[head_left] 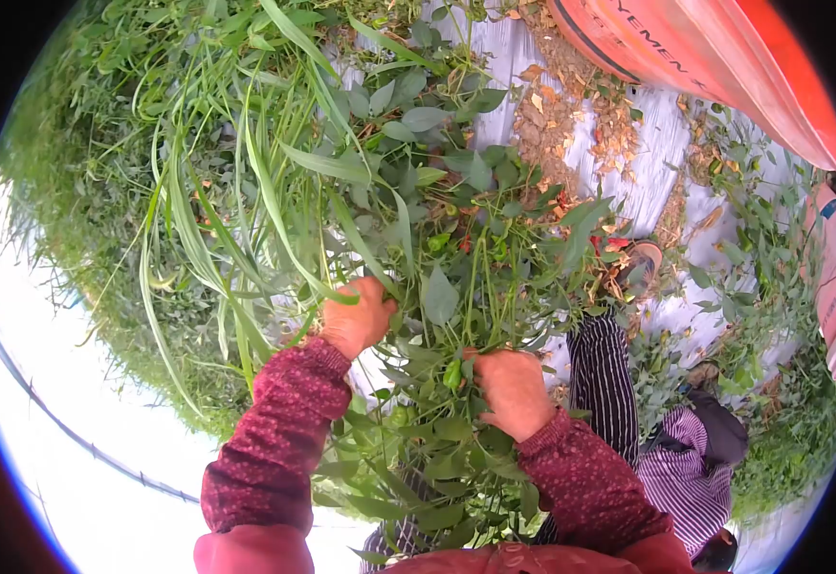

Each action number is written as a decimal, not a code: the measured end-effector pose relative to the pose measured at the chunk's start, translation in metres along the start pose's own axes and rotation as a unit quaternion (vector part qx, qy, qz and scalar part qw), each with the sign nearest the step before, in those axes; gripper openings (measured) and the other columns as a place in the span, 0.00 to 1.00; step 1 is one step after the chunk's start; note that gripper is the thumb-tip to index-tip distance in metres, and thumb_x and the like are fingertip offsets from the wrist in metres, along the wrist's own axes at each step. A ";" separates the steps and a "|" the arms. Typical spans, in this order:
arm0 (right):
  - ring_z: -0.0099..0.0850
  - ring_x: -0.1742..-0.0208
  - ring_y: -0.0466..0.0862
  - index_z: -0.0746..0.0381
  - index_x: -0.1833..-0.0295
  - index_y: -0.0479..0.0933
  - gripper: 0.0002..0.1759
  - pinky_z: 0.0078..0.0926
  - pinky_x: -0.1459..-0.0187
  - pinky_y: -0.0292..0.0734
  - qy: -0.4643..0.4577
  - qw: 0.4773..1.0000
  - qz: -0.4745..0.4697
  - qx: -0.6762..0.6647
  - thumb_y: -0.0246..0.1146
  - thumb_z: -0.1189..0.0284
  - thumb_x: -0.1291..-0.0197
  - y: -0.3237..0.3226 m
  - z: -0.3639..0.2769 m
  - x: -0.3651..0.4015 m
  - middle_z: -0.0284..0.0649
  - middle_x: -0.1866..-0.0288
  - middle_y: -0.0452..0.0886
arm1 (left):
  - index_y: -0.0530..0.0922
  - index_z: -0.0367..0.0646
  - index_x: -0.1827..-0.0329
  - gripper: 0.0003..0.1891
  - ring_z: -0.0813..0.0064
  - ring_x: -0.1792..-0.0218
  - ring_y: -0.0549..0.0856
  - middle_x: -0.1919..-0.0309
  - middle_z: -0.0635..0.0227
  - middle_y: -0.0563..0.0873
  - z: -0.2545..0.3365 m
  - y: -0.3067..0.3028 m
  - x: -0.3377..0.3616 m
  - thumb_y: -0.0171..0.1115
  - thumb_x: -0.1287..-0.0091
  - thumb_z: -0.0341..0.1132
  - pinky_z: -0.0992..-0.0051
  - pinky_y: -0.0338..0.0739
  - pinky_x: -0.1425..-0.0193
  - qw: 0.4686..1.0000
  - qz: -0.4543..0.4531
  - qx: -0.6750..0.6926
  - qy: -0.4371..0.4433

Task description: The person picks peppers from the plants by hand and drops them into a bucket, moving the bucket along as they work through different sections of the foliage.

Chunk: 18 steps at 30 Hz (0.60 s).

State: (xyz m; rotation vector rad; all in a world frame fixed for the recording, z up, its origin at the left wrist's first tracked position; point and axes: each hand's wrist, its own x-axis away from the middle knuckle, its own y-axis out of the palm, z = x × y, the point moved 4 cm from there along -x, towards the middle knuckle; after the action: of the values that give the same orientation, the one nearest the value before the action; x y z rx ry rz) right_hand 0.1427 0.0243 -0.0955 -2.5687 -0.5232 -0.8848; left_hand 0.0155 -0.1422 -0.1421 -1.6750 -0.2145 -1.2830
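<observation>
Long grass blades run down to my left hand, whose fingers are curled among the stems; what they grip, if anything, is hidden by the leaves. My right hand is closed at the right side of a leafy pepper plant, its fingertips hidden in the foliage. A green pepper hangs just left of my right hand. Another green pepper shows higher up between the stems. Both hands are inside the plant's leaves, apart from each other.
A red-orange tub stands at the upper right. Pale plastic sheeting and dry leaves cover the ground. A person in striped clothing is at the lower right, near a pinkish sack. Dense plants fill the left.
</observation>
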 end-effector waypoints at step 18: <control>0.40 0.67 0.80 0.58 0.58 0.77 0.10 0.39 0.67 0.72 -0.046 0.998 0.049 -0.007 0.59 0.67 0.44 0.018 0.004 0.001 0.42 0.74 0.77 | 0.80 0.42 0.57 0.09 0.81 0.65 0.82 0.64 0.70 0.85 0.007 0.010 -0.044 0.63 0.40 0.27 0.81 0.77 0.63 0.567 0.082 0.813 -0.106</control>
State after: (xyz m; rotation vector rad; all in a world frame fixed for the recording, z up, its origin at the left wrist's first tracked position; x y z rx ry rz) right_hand 0.1539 0.0107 -0.1020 -2.6336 -0.4148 -0.7427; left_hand 0.0080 -0.1244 -0.1833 -0.1193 -0.9918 -0.2390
